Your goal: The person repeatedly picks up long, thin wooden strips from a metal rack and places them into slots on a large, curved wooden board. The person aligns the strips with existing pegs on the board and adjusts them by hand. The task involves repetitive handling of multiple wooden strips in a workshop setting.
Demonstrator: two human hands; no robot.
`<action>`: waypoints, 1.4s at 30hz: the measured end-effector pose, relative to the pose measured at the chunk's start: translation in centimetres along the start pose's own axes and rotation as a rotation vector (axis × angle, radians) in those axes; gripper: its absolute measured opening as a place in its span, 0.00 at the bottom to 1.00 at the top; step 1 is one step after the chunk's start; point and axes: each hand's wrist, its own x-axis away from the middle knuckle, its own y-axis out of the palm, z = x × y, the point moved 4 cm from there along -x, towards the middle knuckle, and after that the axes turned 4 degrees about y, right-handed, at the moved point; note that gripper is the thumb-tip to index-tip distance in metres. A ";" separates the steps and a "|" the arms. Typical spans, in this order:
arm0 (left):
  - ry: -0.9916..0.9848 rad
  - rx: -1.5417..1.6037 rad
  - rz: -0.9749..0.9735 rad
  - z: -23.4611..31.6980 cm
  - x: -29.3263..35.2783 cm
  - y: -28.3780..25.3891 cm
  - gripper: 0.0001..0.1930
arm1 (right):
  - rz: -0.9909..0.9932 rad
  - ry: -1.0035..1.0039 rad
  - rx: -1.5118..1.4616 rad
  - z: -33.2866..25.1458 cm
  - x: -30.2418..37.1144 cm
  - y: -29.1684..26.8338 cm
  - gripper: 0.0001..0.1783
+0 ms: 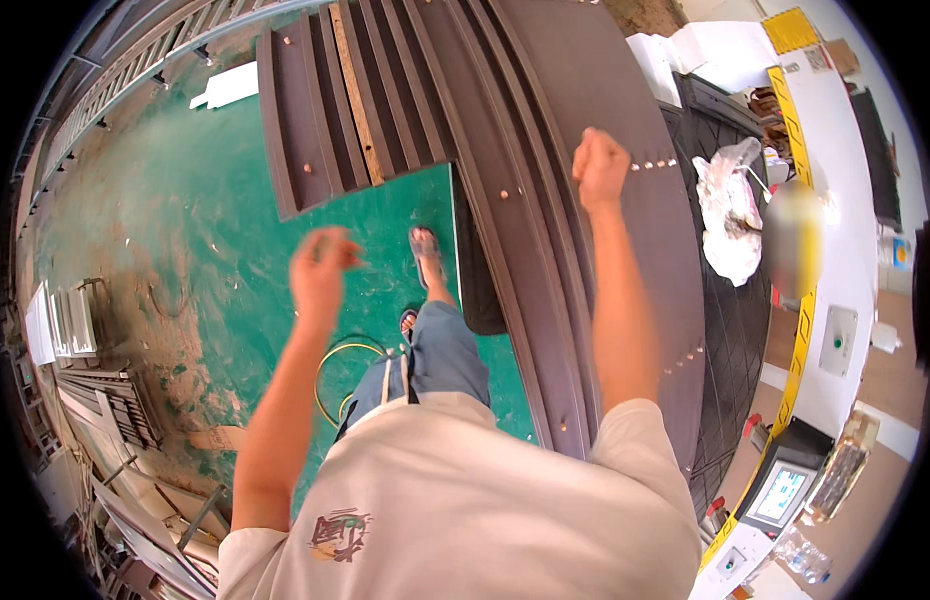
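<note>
My right hand (pixel 600 168) is raised over a wide brown panel (pixel 575 70), its fingers curled into a fist. Whatever may be inside it is hidden. Beside that hand, small pale pieces (pixel 653 165) sit in a row on the panel. My left hand (pixel 323 262) hangs above the green floor, close to the near end of a stack of long brown ribbed boards (pixel 315 120). Motion smears its fingers, and nothing is plainly seen in them. Long brown strips (pixel 515 230) run lengthwise along the panel between my two arms.
At right stands a white machine frame with a yellow-black edge (pixel 797 130) and a small screen (pixel 782 492). A clear plastic bag (pixel 730 220) lies on the dark bed. A yellow hose (pixel 330 358) loops by my legs. Metal racking (pixel 135 75) stands far left.
</note>
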 end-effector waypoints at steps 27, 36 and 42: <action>-0.564 0.140 0.234 -0.5 -20.5 -7.2 0.26 | 0.037 0.014 -0.238 -2.9 -34.4 22.5 0.23; -0.522 0.120 -0.014 -0.5 -20.6 -8.1 0.35 | 0.423 0.243 -0.093 -2.8 -11.4 11.4 0.24; -0.408 0.129 -0.090 0.7 -21.8 -5.5 0.37 | 0.722 0.329 0.285 -5.6 10.7 0.6 0.24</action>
